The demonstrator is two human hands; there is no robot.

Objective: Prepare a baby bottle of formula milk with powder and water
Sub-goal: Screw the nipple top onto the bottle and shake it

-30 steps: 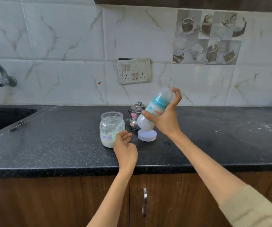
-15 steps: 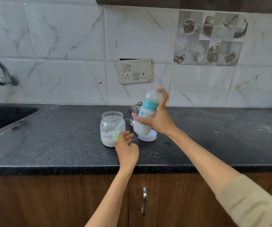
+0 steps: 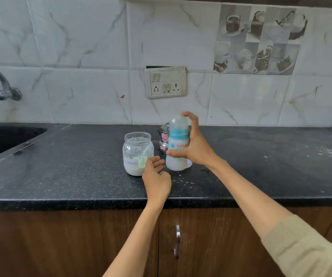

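We log: right hand (image 3: pixel 196 150) gripping upright baby bottle (image 3: pixel 178 144); left hand (image 3: pixel 156 177) relaxed, fingers loose, beside formula jar (image 3: pixel 137 153) on tabletop (image 3: pixel 71 166).

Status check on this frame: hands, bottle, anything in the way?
Right hand grips capped baby bottle, upright, milky. Left hand open beside open formula jar. Steel pot close behind bottle.

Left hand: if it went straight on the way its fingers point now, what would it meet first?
Probably the baby bottle held by the right hand. The left hand has fingers aimed up and right at its lower body; the formula jar sits just left of that line. Depth is unclear.
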